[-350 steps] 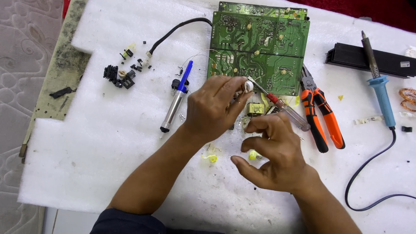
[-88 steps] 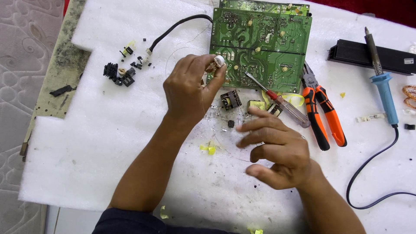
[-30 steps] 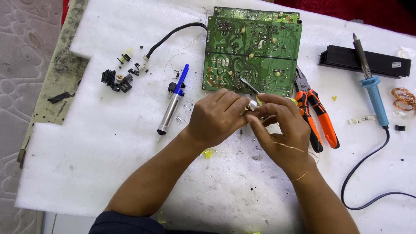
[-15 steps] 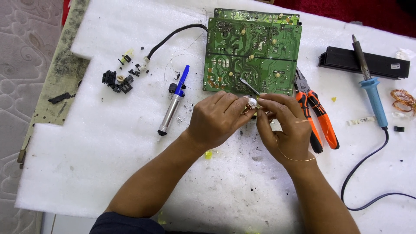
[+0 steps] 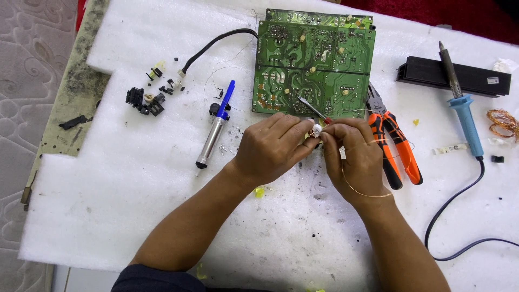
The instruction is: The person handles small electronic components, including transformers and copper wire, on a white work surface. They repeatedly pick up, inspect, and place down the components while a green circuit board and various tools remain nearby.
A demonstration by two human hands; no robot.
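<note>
Two hands meet near the middle of the counter [image 5: 108,205], just in front of the green circuit board [image 5: 313,70]. Our left hand [image 5: 273,146] pinches a small white part [image 5: 317,128] between its fingertips, so that grip is shut tight on it. Our right hand [image 5: 357,157] pinches a thin copper wire [image 5: 359,192] right beside the part, and the wire loops down over our wrist.

We think the white part is very light and hard, and easy to drop, so it is best held by its sides with the fingertips. The wire looks soft and bendy and could snap if we pull hard, so hold it close to the part.

No bowl or box is here. Small black bits [image 5: 145,100] lie loose near the far left corner. Orange pliers [image 5: 392,140] lie just right of our hands, a blue suction tool [image 5: 216,124] just left.
</note>
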